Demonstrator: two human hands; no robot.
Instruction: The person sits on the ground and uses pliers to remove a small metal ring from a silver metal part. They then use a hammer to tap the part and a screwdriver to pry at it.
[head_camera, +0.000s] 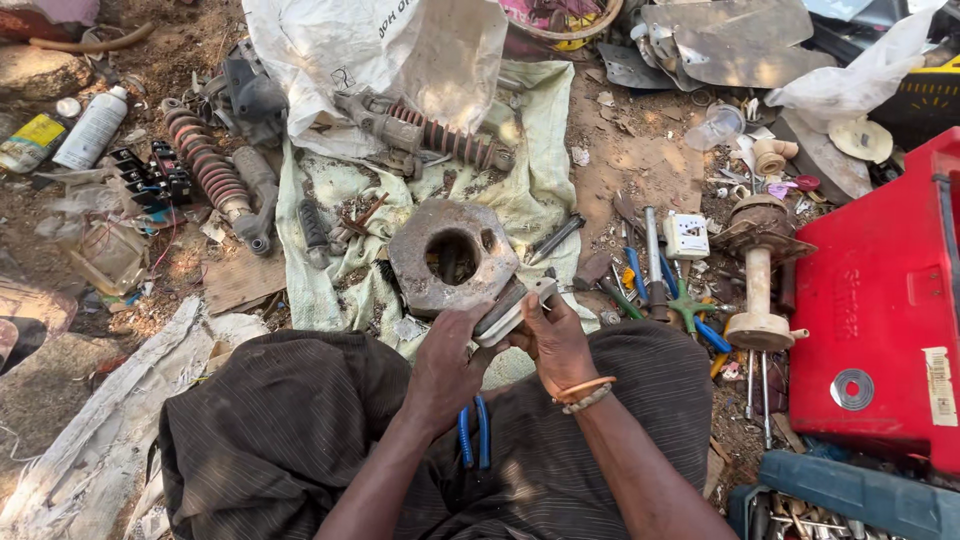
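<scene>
left hand (447, 362): clamped on the near end of a flat grey metal piece (508, 312), fingers wrapped over it from the left.
right hand (556, 342): closed on the same piece from the right, thumb on top; beaded and orange bands at the wrist.
metal piece: held just above the lap, its far end touching or just under the near edge of the rusty housing (452, 256). Can't tell if the two are joined.
rusty housing: round plate with a big centre bore, lying on the pale green cloth (350, 290) on the ground, directly ahead of both hands.
step in hand: looks like fitting or freeing the grey piece at the housing rim, both hands committed. That's a judgement.
next move calls for: steady two-hand hold, the piece kept square to the housing edge; any tool means letting go with one hand first.
blue-handled pliers (473, 432): lying on the lap between the forearms, untouched.
right side: screwdrivers and loose tools (650, 270) on the dirt, a rusty shaft assembly (759, 280), a red case (880, 310).
left side: coil-spring shock absorber (212, 172), spray can (92, 128).
behind: second spring strut (430, 132) partly under a white sack (330, 50).
</scene>
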